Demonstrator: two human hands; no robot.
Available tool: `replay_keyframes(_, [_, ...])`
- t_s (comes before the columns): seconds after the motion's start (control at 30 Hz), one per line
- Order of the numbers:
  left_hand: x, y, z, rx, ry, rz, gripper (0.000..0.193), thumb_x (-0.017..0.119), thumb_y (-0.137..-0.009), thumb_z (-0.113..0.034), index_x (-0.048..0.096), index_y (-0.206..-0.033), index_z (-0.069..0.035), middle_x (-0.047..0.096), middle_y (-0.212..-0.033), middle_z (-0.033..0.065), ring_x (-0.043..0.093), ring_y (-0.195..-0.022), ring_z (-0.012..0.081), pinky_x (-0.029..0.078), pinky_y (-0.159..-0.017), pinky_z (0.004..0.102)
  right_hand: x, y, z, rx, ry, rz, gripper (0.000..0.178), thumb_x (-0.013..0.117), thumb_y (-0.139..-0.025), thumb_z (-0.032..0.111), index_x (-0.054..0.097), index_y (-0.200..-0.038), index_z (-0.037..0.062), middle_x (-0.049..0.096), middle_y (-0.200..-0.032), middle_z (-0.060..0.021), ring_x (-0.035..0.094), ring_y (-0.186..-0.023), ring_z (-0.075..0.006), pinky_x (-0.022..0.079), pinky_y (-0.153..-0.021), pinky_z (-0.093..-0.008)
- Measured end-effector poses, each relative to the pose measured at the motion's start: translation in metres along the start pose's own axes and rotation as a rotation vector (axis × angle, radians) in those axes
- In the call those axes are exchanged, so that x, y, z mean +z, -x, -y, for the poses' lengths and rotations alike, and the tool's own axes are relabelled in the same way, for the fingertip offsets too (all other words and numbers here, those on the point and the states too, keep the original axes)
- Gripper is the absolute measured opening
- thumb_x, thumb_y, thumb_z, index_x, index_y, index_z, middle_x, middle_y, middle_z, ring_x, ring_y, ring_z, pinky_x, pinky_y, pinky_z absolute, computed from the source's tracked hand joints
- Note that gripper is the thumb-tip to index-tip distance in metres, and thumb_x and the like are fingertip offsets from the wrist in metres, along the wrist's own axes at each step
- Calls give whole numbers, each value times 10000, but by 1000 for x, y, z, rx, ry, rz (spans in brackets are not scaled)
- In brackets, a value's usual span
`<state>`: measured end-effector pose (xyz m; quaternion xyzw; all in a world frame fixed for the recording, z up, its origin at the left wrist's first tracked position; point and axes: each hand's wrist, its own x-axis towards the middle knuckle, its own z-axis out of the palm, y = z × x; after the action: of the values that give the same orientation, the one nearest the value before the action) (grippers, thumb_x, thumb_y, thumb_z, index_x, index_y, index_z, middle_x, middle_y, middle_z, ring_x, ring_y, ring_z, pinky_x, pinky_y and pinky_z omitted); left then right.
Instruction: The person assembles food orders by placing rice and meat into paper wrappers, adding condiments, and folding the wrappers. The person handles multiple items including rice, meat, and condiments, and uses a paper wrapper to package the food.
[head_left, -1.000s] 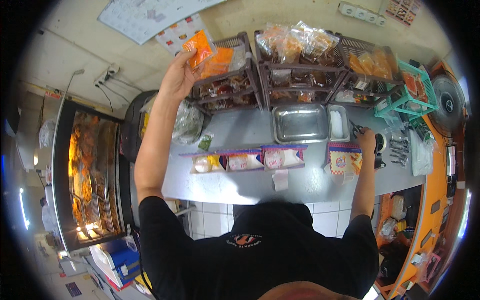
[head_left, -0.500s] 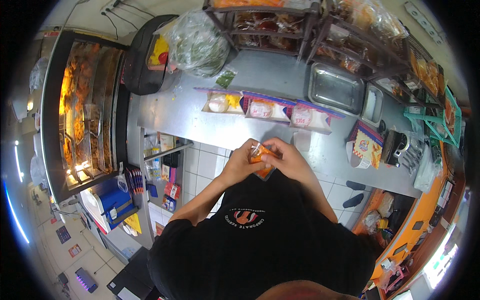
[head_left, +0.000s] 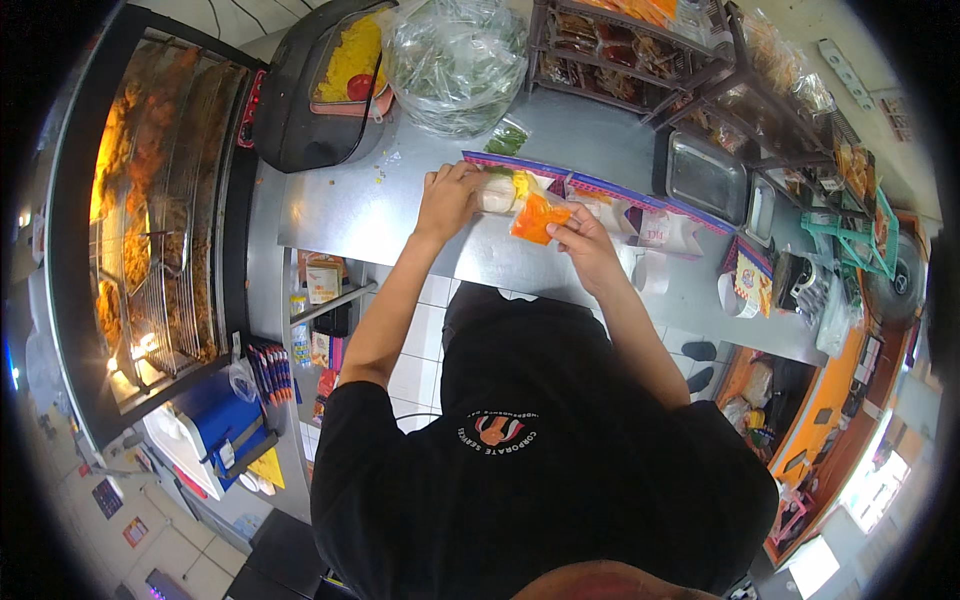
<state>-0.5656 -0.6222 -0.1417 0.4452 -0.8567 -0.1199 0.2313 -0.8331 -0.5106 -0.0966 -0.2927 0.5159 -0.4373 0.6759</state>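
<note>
Three open paper food boxes stand in a row on the steel counter, their patterned blue-and-pink flaps along the far side. My left hand (head_left: pixel 447 203) grips the left end of the leftmost food box (head_left: pixel 472 158), fingers curled at its edge. In that box are a white wrapped bundle (head_left: pixel 496 194) and some yellow food (head_left: pixel 524 184). A clear sachet of orange sauce (head_left: pixel 536 218) is pinched in my right hand (head_left: pixel 583 243), held over the leftmost box's near right side and partly covering it. To the right are the middle box (head_left: pixel 612 212) and the right box (head_left: pixel 670 233).
A lit glass warmer (head_left: pixel 160 220) stands at the left. Behind the boxes are a black lidded container (head_left: pixel 290 110), a bag of greens (head_left: pixel 455 65) and a small green packet (head_left: pixel 506 138). Racks (head_left: pixel 630 60), a metal tray (head_left: pixel 707 180) and folded cartons (head_left: pixel 748 275) line the right.
Both hands have moved from near my body out to the boxes. The left hand has let go of the sauce sachet and taken the leftmost box; the right still holds the sachet.
</note>
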Motion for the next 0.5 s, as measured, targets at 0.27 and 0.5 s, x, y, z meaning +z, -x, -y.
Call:
replay_keyframes(0.27, [19, -14, 39, 61, 96, 19, 147, 773, -898, -244, 828, -1010, -167, 661, -1056, 44, 605, -1050, 259, 398, -891, 449, 48, -1, -54, -147, 95, -313, 193, 719, -991, 89, 636, -1165, 87, 701, -1085, -36, 647, -1019, -131, 509, -831, -299])
replay_keyframes(0.5, [25, -34, 34, -216, 367, -108, 197, 787, -936, -284, 836, -993, -102, 650, -927, 76, 636, -846, 243, 434, -811, 420, 60, -46, -49, -696, 884, -524, 81, 711, -952, 49, 696, -1032, 53, 704, -988, -114, 683, -920, -279, 518, -803, -387])
